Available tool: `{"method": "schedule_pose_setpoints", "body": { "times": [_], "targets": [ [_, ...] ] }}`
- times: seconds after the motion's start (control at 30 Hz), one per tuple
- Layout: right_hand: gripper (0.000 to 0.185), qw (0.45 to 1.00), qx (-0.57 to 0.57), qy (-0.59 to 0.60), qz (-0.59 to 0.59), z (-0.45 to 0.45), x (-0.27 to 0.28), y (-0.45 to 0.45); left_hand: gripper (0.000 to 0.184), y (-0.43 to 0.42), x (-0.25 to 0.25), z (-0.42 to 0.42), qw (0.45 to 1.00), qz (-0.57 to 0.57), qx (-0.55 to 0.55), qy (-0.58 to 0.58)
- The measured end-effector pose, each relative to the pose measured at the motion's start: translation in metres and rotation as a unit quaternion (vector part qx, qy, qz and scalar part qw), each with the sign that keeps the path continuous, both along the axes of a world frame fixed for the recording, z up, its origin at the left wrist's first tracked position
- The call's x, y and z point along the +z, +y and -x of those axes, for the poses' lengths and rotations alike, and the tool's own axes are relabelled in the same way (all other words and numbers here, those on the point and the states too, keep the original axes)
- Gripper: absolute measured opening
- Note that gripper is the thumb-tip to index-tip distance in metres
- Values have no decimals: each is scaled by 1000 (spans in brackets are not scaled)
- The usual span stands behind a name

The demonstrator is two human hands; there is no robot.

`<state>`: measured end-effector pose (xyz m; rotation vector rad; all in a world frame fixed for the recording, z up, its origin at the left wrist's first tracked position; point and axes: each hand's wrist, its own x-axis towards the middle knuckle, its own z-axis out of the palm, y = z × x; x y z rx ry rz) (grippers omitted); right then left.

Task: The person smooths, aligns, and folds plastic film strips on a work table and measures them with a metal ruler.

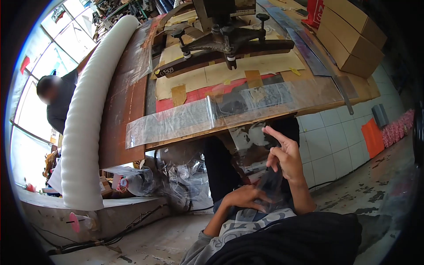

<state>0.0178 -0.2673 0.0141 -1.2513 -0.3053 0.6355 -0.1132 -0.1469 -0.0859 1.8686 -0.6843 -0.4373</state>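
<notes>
A thin, see-through plastic piece (270,185) hangs in front of my lap, blurred and partly lost against dark clothing. My right hand (286,155) is raised at its upper end, index finger stretched up and the other fingers curled onto the plastic. Lower down, my left hand (249,197) lies at the plastic's lower part, palm toward my body; its fingertips are smeared behind or against the film, so its grip is unclear. Above both hands, a clear plastic strip (176,123) lies along the front edge of the worktable (309,105).
A black metal press arm (229,48) spans the worktable. A white foam roll (88,119) stands at the left, with a person (62,99) behind it. Cardboard boxes (349,37) sit at the upper right. Crumpled plastic (185,176) lies under the table.
</notes>
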Motion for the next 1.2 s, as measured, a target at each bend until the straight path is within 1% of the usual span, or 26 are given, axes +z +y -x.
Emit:
{"method": "schedule_pose_setpoints", "body": {
  "times": [0.1, 0.2, 0.37, 0.43, 0.5, 0.6, 0.67, 0.7, 0.8, 0.97, 1.0, 1.1, 1.2],
  "targets": [
    [59, 1000, -13, 15, 1, 15, 2, -9, 50, 4, 11, 4, 996, -13, 1, 89],
    [60, 999, -51, 12, 13, 26, 7, -21, 57, 6, 17, 5, 996, -4, 4, 86],
    [61, 998, -57, 10, 11, 26, 9, -33, 60, 2, 20, 7, 995, -1, 20, 96],
    [60, 998, -55, 9, 0, 20, 6, -22, 60, 2, 21, 7, 995, 3, 31, 96],
    [58, 998, -53, 16, -36, 8, -3, -7, 60, 3, 18, 8, 995, 18, 52, 81],
    [57, 996, -55, 5, -63, -3, -5, 13, 59, 3, 11, 9, 991, 66, 108, 40],
    [57, 995, -64, -2, -76, -7, -2, 20, 63, 7, 18, 10, 989, 74, 107, 64],
    [57, 993, -95, -4, -66, -8, -2, 23, 65, 8, 21, 10, 988, 79, 105, 78],
    [57, 992, -115, -9, -44, -16, 1, 11, 69, 9, 25, 13, 985, 95, 115, 84],
    [59, 988, -154, -6, -20, -2, 1, -14, 76, 16, 15, 19, 977, 124, 144, 96],
    [60, 990, -141, 6, -21, 3, -3, -14, 78, 16, 14, 19, 974, 135, 154, 98],
    [60, 994, -99, 37, -25, 10, -7, -7, 78, 20, 20, 18, 976, 111, 161, 98],
    [60, 996, -74, 24, -37, 3, -7, 11, 77, 25, 19, 20, 973, 114, 181, 88]
  ]
}}
